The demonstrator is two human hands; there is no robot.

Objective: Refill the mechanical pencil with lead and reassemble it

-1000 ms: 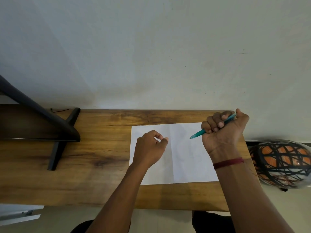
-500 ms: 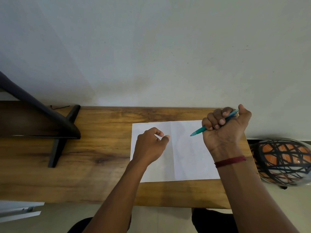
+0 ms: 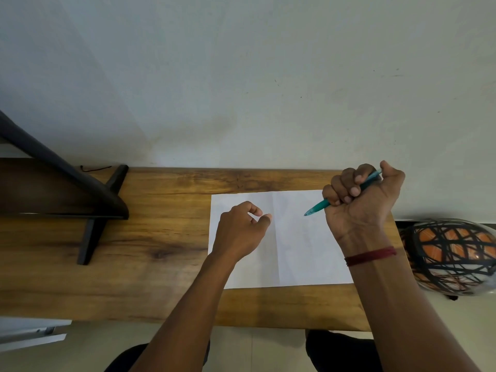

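Observation:
A teal mechanical pencil [image 3: 318,206] sits in the fist of my right hand [image 3: 362,202] at the right side of the desk. Its tip points left and down over a white sheet of paper [image 3: 300,253], and its rear end sticks out by my thumb. My left hand [image 3: 241,232] rests over the left half of the sheet with its fingers loosely curled. Its thumb and forefinger are slightly apart and nothing shows between them. No lead or lead case is visible.
The wooden desk [image 3: 161,237] runs along a pale wall. A black stand [image 3: 88,210] occupies its left part. An orange and black helmet [image 3: 453,259] sits just past the desk's right end. The desk's near edge is close to my body.
Both hands keep their poses. The view has shifted slightly, and the right fist with the pencil sits a touch closer to the wall.

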